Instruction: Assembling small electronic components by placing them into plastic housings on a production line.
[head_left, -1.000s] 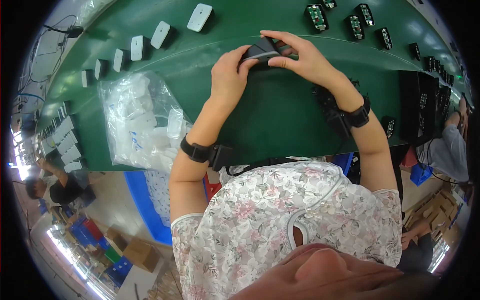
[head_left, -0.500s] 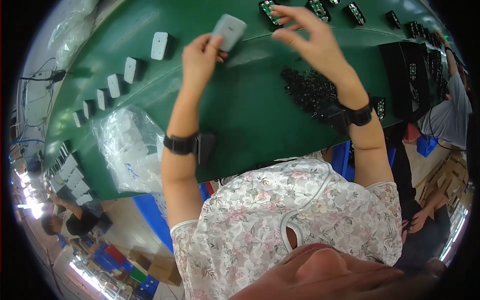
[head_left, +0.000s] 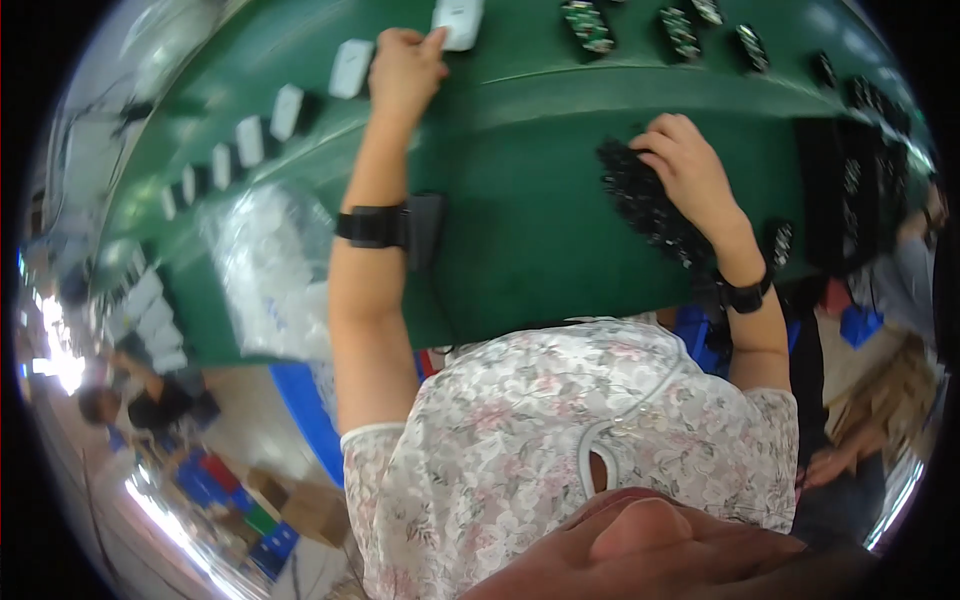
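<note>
My left hand (head_left: 407, 75) is at the far side of the table, fingers closed on the lower left edge of a white plastic case (head_left: 459, 22). Just left of it stands another white case (head_left: 350, 68), the nearest of a row of similar cases that curves away to the left. My right hand (head_left: 690, 170) is over a heap of small black parts (head_left: 632, 195), its fingers curled together at the heap's upper edge. Whatever those fingertips hold is hidden. Both wrists carry black straps with a dark box.
A clear plastic bag of white parts (head_left: 268, 270) lies on the green table (head_left: 520, 220) at left. Several black housings with green circuit boards (head_left: 588, 27) line the far right. A black bin (head_left: 838, 190) stands at right. Other people sit at both sides.
My left hand has brought the white case farther away, to the end of the row. My right hand has come down from near the circuit boards to the black heap, fingers closing.
</note>
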